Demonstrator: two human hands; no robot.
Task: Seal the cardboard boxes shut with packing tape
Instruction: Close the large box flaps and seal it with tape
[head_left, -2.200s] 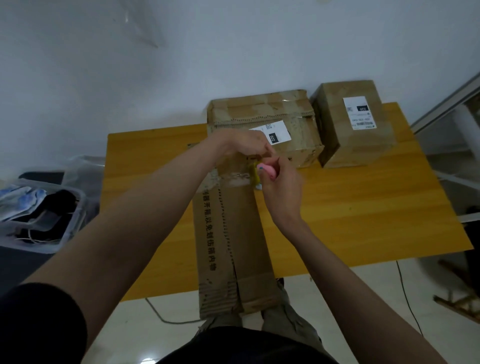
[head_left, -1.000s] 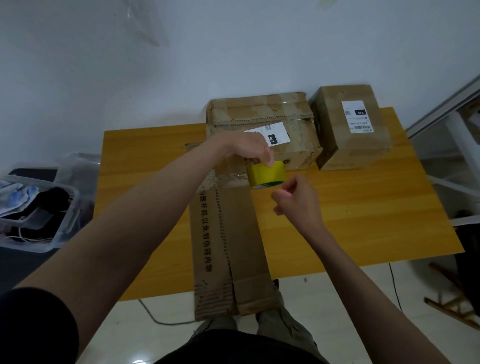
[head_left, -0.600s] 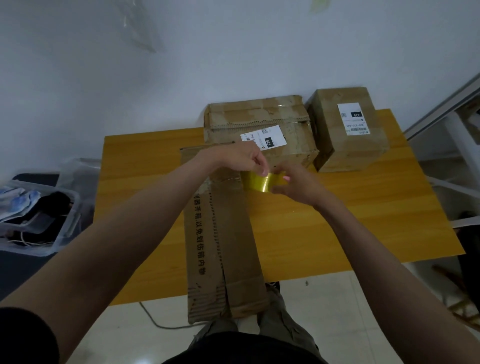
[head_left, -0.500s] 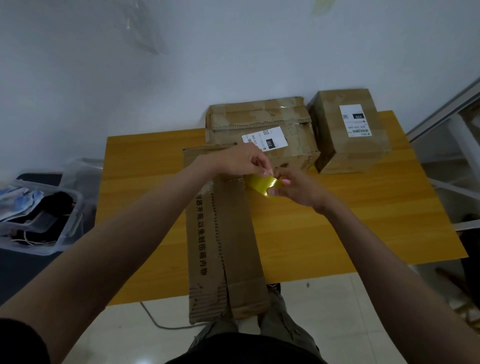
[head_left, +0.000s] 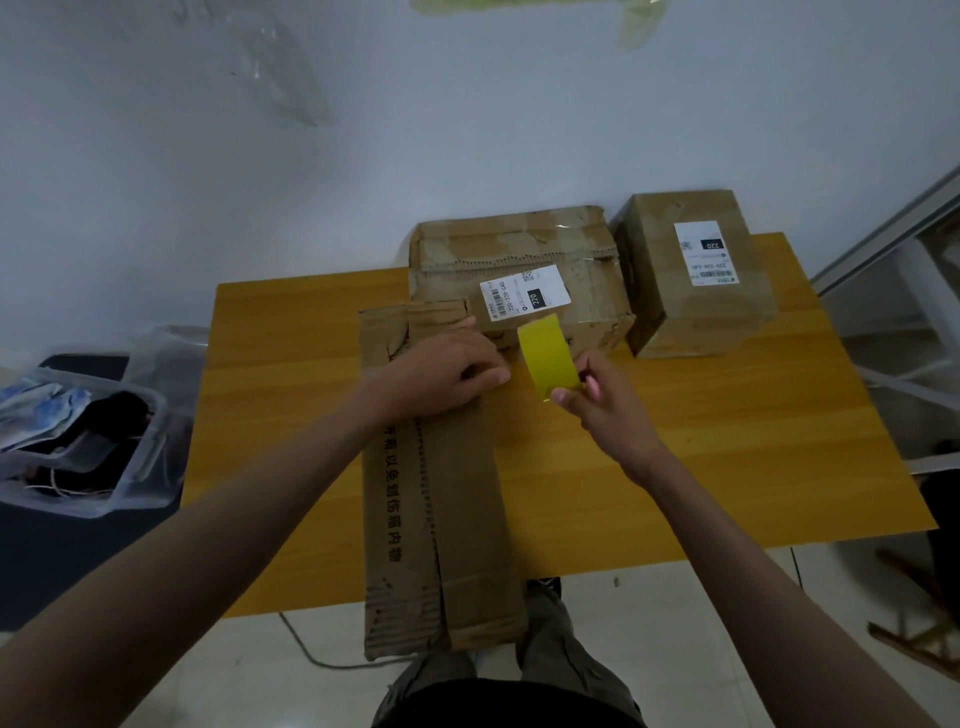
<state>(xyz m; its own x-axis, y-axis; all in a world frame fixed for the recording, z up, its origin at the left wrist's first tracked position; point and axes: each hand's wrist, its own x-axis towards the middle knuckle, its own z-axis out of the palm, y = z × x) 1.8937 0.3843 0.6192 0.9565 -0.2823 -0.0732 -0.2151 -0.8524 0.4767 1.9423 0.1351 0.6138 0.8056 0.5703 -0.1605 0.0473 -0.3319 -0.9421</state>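
Note:
A long flat cardboard box (head_left: 441, 519) lies lengthwise on the yellow table (head_left: 727, 441), its near end hanging over the front edge. My left hand (head_left: 441, 371) rests on the box's far part, fingers curled, thumb and forefinger pinched at the right edge where the tape's end seems to be. Just to its right, my right hand (head_left: 608, 410) grips the yellow tape roll (head_left: 548, 358) upright above the table, with a small pink item (head_left: 592, 387) tucked in the same hand. The tape strip itself is too faint to see.
Two more cardboard boxes stand at the table's back: a worn wide one (head_left: 519, 244) with a white label and a smaller one (head_left: 696, 312) to its right. A clear plastic bin (head_left: 78, 441) of clutter sits left of the table. My legs are below the front edge.
The roll has passed from my left hand to my right, which has drawn it a little to the right. My left hand has settled down onto the long box.

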